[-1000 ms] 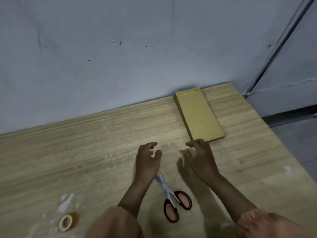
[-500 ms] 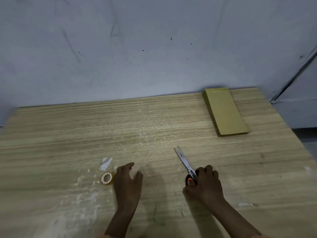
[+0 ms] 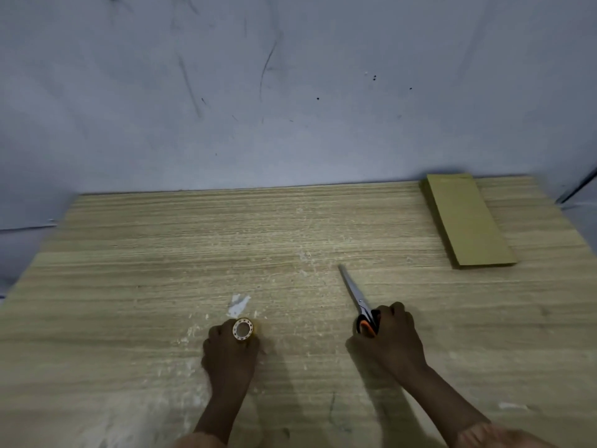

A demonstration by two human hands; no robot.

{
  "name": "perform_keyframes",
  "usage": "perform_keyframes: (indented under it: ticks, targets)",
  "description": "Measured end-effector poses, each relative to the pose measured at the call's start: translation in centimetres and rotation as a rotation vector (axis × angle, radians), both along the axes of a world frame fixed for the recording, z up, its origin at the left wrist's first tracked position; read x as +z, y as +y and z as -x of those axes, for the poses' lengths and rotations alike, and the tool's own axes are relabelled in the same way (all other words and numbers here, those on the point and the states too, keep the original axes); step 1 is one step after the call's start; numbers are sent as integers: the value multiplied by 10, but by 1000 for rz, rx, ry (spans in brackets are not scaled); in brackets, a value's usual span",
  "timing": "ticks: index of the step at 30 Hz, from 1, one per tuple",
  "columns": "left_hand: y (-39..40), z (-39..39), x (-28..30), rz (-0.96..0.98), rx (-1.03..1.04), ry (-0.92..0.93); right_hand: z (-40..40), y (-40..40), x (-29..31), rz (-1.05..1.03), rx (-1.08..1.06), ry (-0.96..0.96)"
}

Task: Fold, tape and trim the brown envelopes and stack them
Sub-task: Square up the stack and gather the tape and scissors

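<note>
Left hand [image 3: 230,349] is wrapped around a small roll of tape [image 3: 243,329] sitting on the bench [image 3: 129,270], near the middle of the front edge. Right hand [image 3: 392,339] grips the orange-handled scissors [image 3: 358,302], blades closed I think, pointing toward the back edge. The stack of brown envelopes [image 3: 465,221] lies flat at the back right corner, well apart from both hands. A white scrap [image 3: 239,303] is just behind the tape.

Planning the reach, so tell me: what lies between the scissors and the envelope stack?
Head view: only bare table between the scissors and the envelope stack.
</note>
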State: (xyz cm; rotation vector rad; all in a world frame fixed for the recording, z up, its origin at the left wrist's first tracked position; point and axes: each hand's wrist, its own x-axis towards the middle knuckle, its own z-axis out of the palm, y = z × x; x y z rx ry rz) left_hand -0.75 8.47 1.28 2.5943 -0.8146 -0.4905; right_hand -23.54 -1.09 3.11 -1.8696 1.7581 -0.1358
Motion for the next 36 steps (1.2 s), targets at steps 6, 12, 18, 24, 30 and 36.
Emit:
perform_keyframes:
  ticks: [6, 12, 18, 24, 30, 36]
  targets:
    - [-50, 11, 7, 138, -116, 35, -13, -32, 5, 45, -90, -57]
    - [-142, 32, 16, 133, -316, -32, -22, -93, 5, 73, -147, -75]
    - [-227, 50, 11, 108, -460, 22, -23, -149, 0, 55, -209, -18]
    - [-283, 63, -5, 102, -526, 12, -27, -181, -11, 118, -190, 53]
    - [-309, 61, -14, 176, -481, 46, -33, -190, -17, 156, -159, 35]
    - [-312, 60, -14, 199, -466, 77, -36, -189, -16, 181, -110, 38]
